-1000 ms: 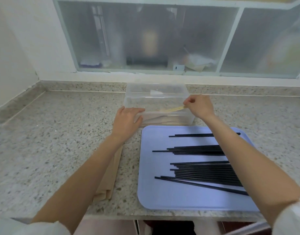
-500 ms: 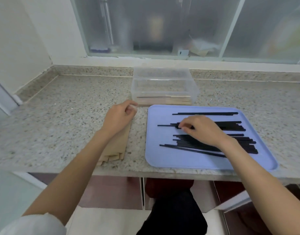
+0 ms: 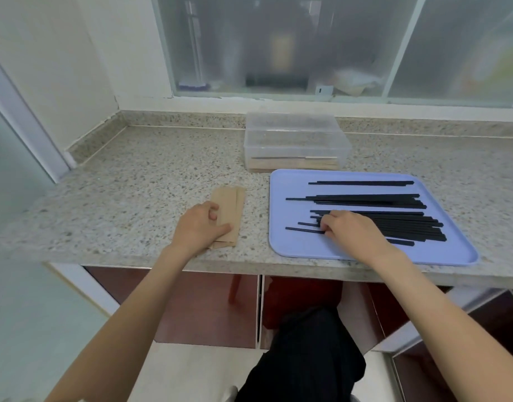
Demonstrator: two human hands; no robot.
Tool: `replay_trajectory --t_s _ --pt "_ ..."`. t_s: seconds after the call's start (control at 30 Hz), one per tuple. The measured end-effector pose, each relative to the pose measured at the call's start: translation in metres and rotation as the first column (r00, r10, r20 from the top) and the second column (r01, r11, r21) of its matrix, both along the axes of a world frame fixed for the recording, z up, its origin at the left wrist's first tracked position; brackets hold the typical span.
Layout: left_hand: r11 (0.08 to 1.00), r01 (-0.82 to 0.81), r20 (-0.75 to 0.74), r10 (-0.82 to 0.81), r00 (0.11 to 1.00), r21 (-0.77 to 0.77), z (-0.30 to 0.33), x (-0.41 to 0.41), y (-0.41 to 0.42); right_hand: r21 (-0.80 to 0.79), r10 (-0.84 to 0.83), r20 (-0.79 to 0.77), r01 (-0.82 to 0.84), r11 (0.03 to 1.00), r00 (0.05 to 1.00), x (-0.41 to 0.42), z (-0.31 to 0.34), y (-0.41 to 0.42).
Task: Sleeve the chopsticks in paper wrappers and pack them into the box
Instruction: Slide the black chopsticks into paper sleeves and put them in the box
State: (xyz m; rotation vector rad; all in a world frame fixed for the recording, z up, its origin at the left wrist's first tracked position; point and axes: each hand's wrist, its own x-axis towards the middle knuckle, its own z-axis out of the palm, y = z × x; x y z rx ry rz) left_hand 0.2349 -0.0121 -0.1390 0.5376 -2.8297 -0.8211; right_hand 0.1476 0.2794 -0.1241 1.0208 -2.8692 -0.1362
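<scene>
Several black chopsticks (image 3: 394,200) lie in loose bundles on a lilac tray (image 3: 281,242). My right hand (image 3: 350,229) rests on the nearer bundle, fingers curled over the left tips of some sticks. A small stack of brown paper wrappers (image 3: 230,208) lies on the counter left of the tray. My left hand (image 3: 200,227) lies flat on the stack's near end, thumb and fingers pressing the top wrapper. Behind the tray stands a clear plastic box (image 3: 295,137) with several sleeved chopsticks lying along its bottom.
The speckled stone counter (image 3: 133,184) runs to a wall at the left and a frosted window ledge behind. Its front edge lies just below both hands. Cabinet fronts and my dark-trousered leg (image 3: 304,352) show beneath.
Both hands left the box. The right went down to the chopsticks on the tray; the left slid back onto the wrapper stack. The camera pulled back and tilted down.
</scene>
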Motion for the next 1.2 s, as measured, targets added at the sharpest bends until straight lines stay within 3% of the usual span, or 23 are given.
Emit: replay_trajectory --t_s 0.37,0.53,0.67,0.77,0.87,1.0,1.07,1.2 --pt "0.926 -0.067 -0.016 0.078 0.997 0.371 0.011 -0.008 -0.006 0.051 -0.067 -0.17 0.077 0.996 0.983 0.008 0.001 -0.011" --pt "0.936 -0.098 -0.036 0.117 0.993 0.339 0.012 -0.009 -0.013 -0.005 -0.004 -0.334 0.002 1.0 0.943 0.004 -0.001 -0.013" --pt "0.957 -0.093 -0.076 0.118 0.99 0.274 0.021 -0.01 -0.016 -0.033 -0.019 -0.29 0.01 0.999 0.957 -0.001 -0.01 -0.013" --pt "0.93 -0.08 -0.15 0.142 0.978 0.359 0.031 -0.009 -0.016 -0.159 -0.006 -0.243 -0.034 0.987 0.97 -0.005 -0.012 -0.013" --pt "0.768 0.023 -0.268 0.195 0.944 0.64 0.037 -0.005 -0.005 -0.365 -0.003 -0.175 -0.062 0.929 0.985 0.004 -0.001 -0.016" --pt "0.539 0.129 -0.268 0.186 0.945 0.832 0.038 -0.013 0.033 -0.591 -0.021 -0.104 -0.045 0.805 0.994 0.026 0.012 -0.019" --pt "0.361 0.197 -0.28 0.196 0.94 0.912 0.037 -0.023 0.053 -0.62 -0.028 -0.107 -0.045 0.784 0.994 0.031 0.014 -0.018" --pt "-0.089 0.249 -0.219 0.261 0.94 0.964 0.036 -0.043 0.086 -0.629 -0.06 -0.117 -0.027 0.777 0.991 0.033 0.017 -0.009"
